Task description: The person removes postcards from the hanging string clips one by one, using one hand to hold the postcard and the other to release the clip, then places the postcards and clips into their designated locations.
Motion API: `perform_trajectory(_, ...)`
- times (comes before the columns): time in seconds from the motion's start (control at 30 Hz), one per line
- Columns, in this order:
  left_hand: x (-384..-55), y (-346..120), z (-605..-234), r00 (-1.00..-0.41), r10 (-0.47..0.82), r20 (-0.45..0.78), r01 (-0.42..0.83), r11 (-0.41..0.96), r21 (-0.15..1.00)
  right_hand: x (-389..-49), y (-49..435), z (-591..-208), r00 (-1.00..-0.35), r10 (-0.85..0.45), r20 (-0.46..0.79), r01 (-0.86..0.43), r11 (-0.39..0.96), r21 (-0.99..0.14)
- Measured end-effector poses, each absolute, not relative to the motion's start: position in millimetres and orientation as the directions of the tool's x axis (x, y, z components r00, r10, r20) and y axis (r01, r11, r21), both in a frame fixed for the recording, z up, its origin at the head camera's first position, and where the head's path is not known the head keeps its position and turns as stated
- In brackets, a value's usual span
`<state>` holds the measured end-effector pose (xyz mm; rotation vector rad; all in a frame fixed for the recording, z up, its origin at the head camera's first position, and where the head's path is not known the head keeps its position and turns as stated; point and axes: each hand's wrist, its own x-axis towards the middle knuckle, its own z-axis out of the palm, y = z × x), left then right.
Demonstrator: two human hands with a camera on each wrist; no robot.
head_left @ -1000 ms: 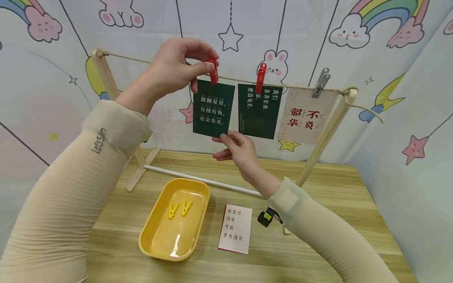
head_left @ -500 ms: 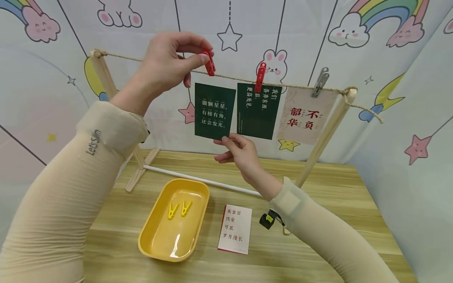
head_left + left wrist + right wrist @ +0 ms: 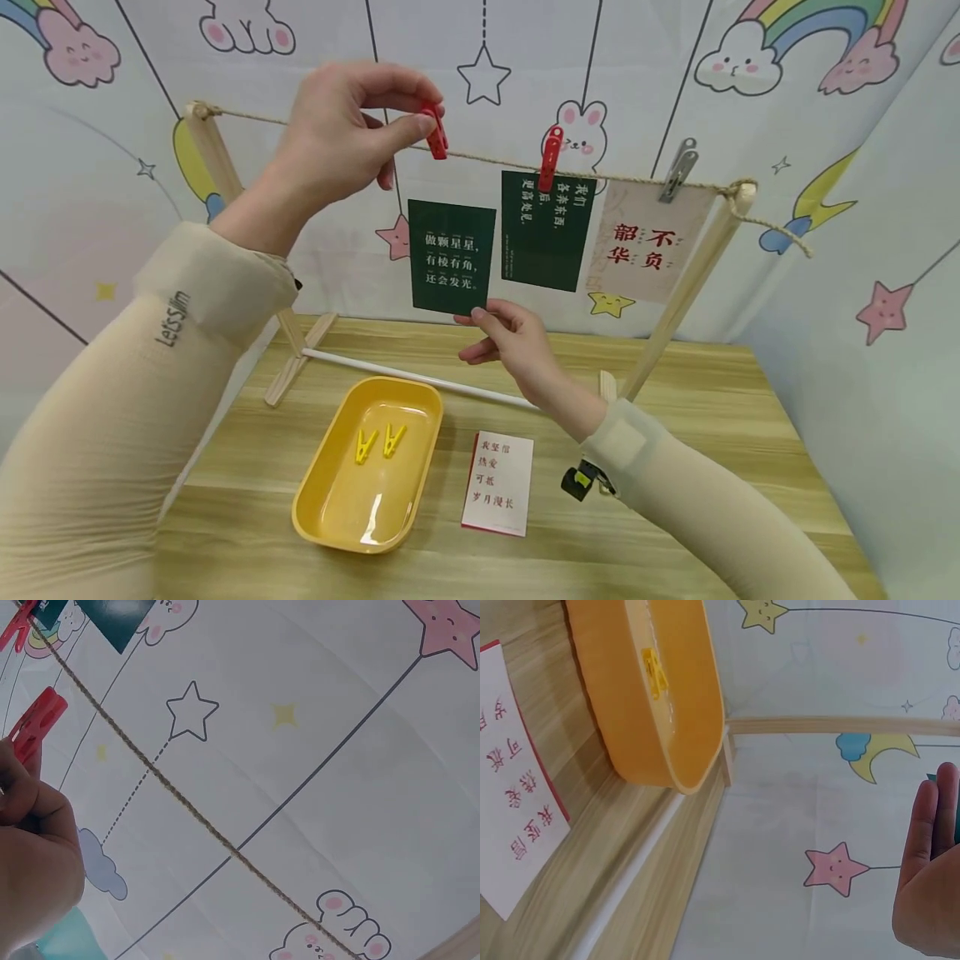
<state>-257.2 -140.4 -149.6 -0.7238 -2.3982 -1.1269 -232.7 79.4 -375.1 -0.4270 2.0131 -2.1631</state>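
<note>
My left hand (image 3: 348, 125) pinches a red clothespin (image 3: 435, 133) between thumb and fingers, right at the twine line (image 3: 480, 158). In the left wrist view that clothespin (image 3: 39, 724) is off to one side of the twine. Lower down, my right hand (image 3: 517, 337) pinches the bottom right corner of a dark green card (image 3: 452, 257) with white characters, its top edge below the twine. To its right a second green card (image 3: 543, 242) hangs under another red clothespin (image 3: 551, 158). A pale card with red characters (image 3: 648, 242) hangs from a grey clothespin (image 3: 679, 171).
The twine runs between two wooden posts (image 3: 693, 292) joined low by a white rod (image 3: 420, 379). On the table stands a yellow tray (image 3: 360, 517) with two yellow clothespins (image 3: 378, 443). Beside it lies a white card (image 3: 498, 483) with red edging. A patterned backdrop (image 3: 810, 275) stands behind.
The red clothespin in my left hand has come off the green card and shifted up and left. My right hand has lowered that card away from the twine.
</note>
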Motion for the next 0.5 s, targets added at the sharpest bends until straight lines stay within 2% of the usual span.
perform_trajectory(0.33, -234.8, -144.9, -154.5, -0.737, 0.353, 0.576, 0.651, 0.597, 0.468, -220.9, 92.0, -387.1, -0.949, -0.305, 0.085, -0.082, -0.022, -0.996)
perform_trajectory(0.5, -222.2, -147.7, -162.6, -0.732, 0.395, 0.555, 0.660, 0.613, 0.435, -215.1, 101.9, -392.8, -0.952, -0.297, 0.072, -0.073, -0.010, -0.997)
